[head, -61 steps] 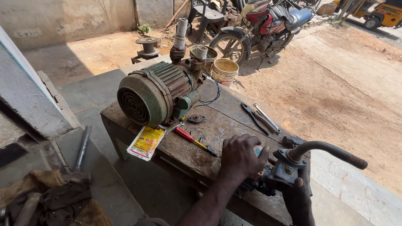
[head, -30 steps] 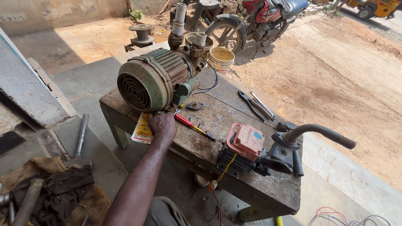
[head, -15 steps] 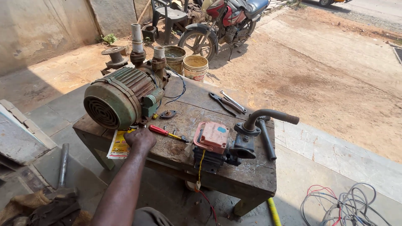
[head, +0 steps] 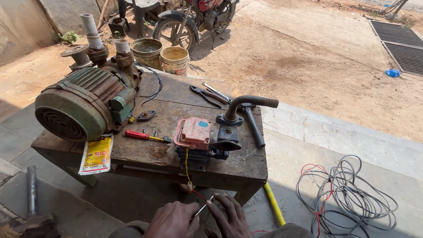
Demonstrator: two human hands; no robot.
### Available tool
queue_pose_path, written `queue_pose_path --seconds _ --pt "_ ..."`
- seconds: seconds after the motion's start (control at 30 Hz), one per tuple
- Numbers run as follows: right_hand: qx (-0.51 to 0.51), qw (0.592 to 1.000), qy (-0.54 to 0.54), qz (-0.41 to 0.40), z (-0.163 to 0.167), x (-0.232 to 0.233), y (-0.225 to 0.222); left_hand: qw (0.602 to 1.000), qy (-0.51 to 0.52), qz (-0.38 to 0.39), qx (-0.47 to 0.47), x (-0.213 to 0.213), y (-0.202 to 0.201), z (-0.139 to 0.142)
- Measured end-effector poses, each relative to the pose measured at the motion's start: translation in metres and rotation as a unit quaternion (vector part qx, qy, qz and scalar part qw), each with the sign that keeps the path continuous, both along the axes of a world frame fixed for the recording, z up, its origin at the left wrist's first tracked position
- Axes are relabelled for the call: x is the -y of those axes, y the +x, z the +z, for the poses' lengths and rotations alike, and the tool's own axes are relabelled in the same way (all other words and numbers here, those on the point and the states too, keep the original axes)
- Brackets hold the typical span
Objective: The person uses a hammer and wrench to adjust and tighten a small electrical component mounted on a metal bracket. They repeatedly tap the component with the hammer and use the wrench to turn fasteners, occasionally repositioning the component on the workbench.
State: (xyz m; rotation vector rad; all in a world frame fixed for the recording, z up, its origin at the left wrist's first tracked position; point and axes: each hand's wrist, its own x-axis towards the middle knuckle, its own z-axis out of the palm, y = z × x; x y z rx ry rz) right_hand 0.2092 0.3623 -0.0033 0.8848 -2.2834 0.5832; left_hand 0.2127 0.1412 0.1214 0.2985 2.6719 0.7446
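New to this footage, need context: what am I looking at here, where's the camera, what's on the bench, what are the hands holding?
There is no robot here. A person wears a camera on the head, and it looks down at their own two bare hands.

The left hand and right hand meet low in the picture, in front of a worn wooden bench. Between them they pinch a thin metal tool, just below the wires that hang from a small pump with a pink cover.

Also on the bench: a large green motor pump, a red-handled screwdriver, pliers, a spanner, a curved rusty pipe and a yellow packet hanging over the edge.

Beyond it stand two buckets and a motorcycle. A coil of cable lies on the ground at right.
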Motion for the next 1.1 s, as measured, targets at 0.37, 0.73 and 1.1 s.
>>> queue_pose_path --seconds 0.37,0.73,1.1 --pt "0.433 0.887 -0.091 -0.135 0.074 -0.02 -0.029 0.867 0.114 0.064 -0.48 0.012 -0.088 0.021" --pt "0.34 0.902 0.0 -0.266 0.096 -0.008 -0.074 0.855 0.413 0.126 -0.287 0.046 -0.183 -0.062" --pt "0.321 0.912 0.082 -0.241 0.127 0.005 -0.091 0.85 0.373 0.152 -0.34 0.039 -0.17 -0.055"
